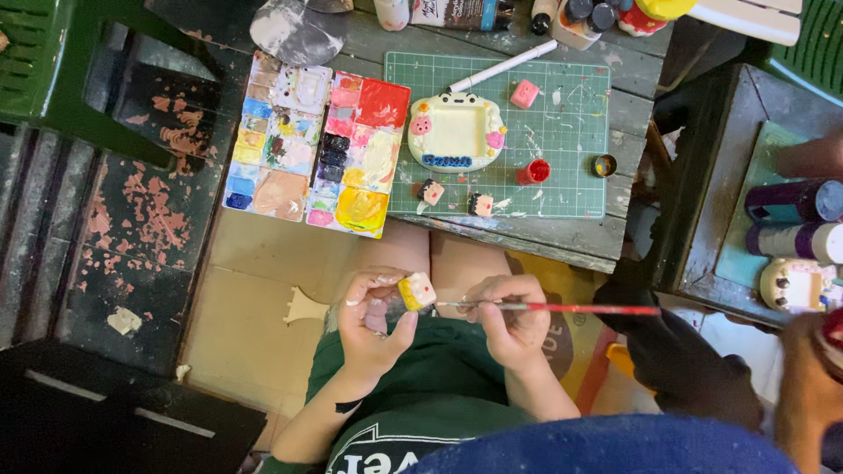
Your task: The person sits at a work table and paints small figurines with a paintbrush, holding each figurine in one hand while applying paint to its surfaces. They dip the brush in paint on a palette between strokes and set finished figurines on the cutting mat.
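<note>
We held a small yellow figurine (416, 290) pinched in our left hand (373, 320), above our lap and just below the table (562, 241). Our right hand (509, 320) gripped a red-handled brush (562, 307), its tip near the figurine. On the table lay a palette (316, 145), a green mat (562, 140) and a cream frame (457, 132).

1. 2 paint palettes (278, 136) and (358, 155) on the worktop (527, 237).
2. 1 green cutting mat (571, 123).
3. 1 cream frame (456, 132).
4. 4 small painted figures: 2 at the mat's near edge (431, 192), (480, 204), 1 pink (524, 93), 1 in the left hand (416, 290).
5. 1 brush (562, 308).
6. 1 white pen (502, 68).
7. 2 open paint pots (536, 170), (603, 165).
</note>
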